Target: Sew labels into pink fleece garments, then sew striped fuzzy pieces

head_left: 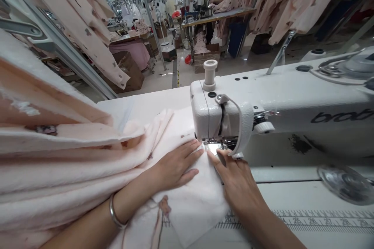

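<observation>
Pale pink fleecy fabric [193,198] with small printed figures lies under the head of a white sewing machine [233,101]. Flat on this cloth rests my left hand [175,165], fingers stretched toward the lit needle area, a metal bangle [113,212] on its wrist. On the other side, my right hand [238,181] presses near the presser foot, its index finger extended on the fabric edge and its other fingers partly hidden behind the machine's guard. The needle itself is hard to make out. More of the fabric is heaped in folds at the left.
A printed ruler strip [315,220] runs along the table's front. A clear round dish [346,184] sits at the right. Pink garment pieces [96,31] hang at the upper left and right. Beyond the table are a cardboard box [130,72], another workstation [219,15] and a person.
</observation>
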Available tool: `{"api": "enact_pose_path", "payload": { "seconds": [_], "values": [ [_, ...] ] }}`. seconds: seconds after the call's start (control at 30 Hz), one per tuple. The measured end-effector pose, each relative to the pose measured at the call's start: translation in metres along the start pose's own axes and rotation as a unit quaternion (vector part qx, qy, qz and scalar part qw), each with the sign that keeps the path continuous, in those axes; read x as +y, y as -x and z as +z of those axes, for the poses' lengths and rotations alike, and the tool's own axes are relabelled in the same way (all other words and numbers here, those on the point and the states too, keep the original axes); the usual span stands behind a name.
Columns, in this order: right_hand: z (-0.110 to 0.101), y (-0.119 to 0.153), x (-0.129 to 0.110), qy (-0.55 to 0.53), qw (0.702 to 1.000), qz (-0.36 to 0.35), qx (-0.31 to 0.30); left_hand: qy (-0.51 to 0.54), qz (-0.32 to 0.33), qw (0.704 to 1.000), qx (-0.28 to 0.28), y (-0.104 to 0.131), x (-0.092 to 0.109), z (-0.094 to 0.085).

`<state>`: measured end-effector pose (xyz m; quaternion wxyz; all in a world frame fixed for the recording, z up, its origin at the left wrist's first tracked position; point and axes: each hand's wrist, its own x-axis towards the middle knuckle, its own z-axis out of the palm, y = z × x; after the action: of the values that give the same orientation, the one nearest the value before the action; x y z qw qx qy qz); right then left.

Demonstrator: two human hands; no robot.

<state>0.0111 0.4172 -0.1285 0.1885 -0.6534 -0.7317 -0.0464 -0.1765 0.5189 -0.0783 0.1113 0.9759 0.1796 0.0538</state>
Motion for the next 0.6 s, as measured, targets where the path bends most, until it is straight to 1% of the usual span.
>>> {"api": "enact_pose_path", "payload": {
  "seconds": [0.13,0.23,0.47,0.53,0.6],
  "values": [
    [-0.003,0.001,-0.001,-0.034,0.999,0.013,-0.022,0.007,-0.003,1.0,0.012,-0.005,-0.005,0.001],
    [-0.006,0.002,-0.002,-0.051,0.998,0.017,-0.026,0.013,-0.009,1.0,0.016,-0.006,-0.007,0.003],
    [-0.01,0.007,-0.006,-0.055,0.998,-0.022,-0.006,0.012,-0.001,1.0,0.027,-0.002,-0.004,0.003],
    [-0.008,0.007,-0.01,-0.043,0.998,-0.041,0.009,0.01,-0.002,0.999,0.033,-0.002,-0.004,0.004],
    [-0.003,0.006,-0.019,-0.017,0.998,-0.053,0.026,0.014,-0.006,0.999,0.047,-0.003,-0.005,0.006]
  ]
}}
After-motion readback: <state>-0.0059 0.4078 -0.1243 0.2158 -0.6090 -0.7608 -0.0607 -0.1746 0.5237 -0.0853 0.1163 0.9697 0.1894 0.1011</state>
